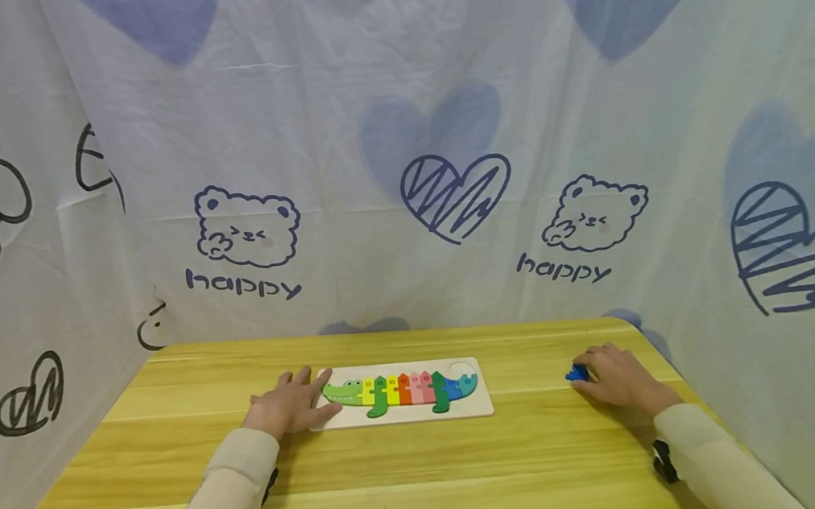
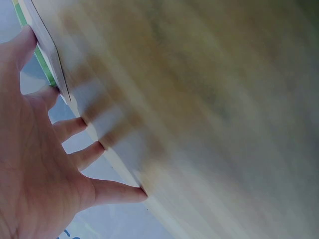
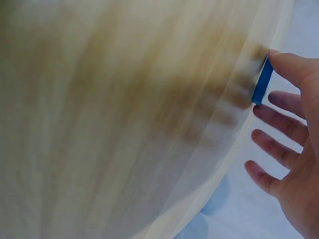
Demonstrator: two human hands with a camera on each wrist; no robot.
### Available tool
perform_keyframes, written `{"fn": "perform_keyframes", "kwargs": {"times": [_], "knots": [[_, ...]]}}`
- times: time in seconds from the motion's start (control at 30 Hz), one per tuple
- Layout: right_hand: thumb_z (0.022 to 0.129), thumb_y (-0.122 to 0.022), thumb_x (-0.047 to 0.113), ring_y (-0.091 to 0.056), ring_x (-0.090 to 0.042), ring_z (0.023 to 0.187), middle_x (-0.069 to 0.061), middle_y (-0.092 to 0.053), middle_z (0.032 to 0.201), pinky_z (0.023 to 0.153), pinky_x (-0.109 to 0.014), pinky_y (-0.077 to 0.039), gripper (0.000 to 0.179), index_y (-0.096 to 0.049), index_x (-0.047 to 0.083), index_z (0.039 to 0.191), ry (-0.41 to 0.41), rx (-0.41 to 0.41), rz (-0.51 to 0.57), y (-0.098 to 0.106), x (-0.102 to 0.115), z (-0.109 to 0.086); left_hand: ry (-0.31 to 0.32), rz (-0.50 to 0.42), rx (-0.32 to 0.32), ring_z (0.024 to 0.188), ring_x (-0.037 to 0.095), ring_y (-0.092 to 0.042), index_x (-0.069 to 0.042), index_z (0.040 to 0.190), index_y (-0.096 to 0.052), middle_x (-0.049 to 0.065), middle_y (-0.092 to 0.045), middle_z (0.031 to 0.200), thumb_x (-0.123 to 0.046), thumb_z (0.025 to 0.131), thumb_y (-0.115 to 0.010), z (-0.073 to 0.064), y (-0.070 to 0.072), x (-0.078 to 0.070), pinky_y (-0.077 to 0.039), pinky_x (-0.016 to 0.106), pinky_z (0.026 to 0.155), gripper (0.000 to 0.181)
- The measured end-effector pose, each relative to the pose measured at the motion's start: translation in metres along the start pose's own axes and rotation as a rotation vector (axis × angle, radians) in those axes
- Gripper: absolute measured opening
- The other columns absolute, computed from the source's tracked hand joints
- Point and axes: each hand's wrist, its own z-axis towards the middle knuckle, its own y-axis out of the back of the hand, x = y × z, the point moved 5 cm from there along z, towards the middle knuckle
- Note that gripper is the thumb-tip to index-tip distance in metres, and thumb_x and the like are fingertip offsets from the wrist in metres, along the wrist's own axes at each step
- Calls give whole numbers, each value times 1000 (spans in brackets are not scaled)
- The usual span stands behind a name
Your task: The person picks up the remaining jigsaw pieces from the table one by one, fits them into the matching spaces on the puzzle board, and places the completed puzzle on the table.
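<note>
A white puzzle board (image 1: 393, 417) lies on the table, bearing a colourful crocodile (image 1: 419, 388) of interlocking pieces. The crocodile's green head points left, and a bare curled outline shows above its blue tail. My left hand (image 1: 289, 402) rests spread at the board's left end, thumb and index finger over its edge; the other fingertips touch the tabletop in the left wrist view. Off to the right of the board, my right hand (image 1: 618, 377) pinches a small blue puzzle piece (image 3: 262, 79) between thumb and fingers, low at the table surface. Its remaining fingers are spread.
The yellow wood-grain table (image 1: 398, 482) has rounded far corners. Behind it and along both sides hangs a white cloth (image 1: 340, 147) printed with hearts and bears. Dark wrist straps show under both pale sleeves (image 1: 723, 457).
</note>
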Motion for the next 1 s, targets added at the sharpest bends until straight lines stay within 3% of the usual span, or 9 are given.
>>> {"fn": "perform_keyframes", "kwargs": {"times": [0.2,0.43,0.7,1.0], "knots": [[88,-81,30,-61,-34,99,-11,-77,111,77,-55,-52,32,-79,8,111,22,-39,12,0,1,3,0,3,-1,151,58,-24,-23,164,-30,24,-28,168,-72,97,-49,0,-2,0,-26,95,94,85],[88,-79,26,-58,-36,113,-9,-75,116,88,-60,-44,33,-79,8,115,52,-62,12,5,10,10,-6,4,-1,151,59,-25,-22,164,-30,24,-28,168,-70,98,-49,0,-1,-1,-27,95,93,84],[86,-82,21,-57,-35,114,-10,-75,118,87,-53,-43,35,-78,7,118,177,-112,39,18,37,27,-6,3,0,151,59,-24,-22,164,-30,25,-27,168,-70,98,-49,0,-1,0,-26,95,93,84],[86,-83,13,-55,-33,117,-9,-74,124,96,-58,-42,38,-76,8,123,284,-66,47,21,72,50,-6,9,-3,150,59,-25,-21,164,-31,24,-28,168,-69,98,-50,0,0,-2,-27,95,93,83]]}}
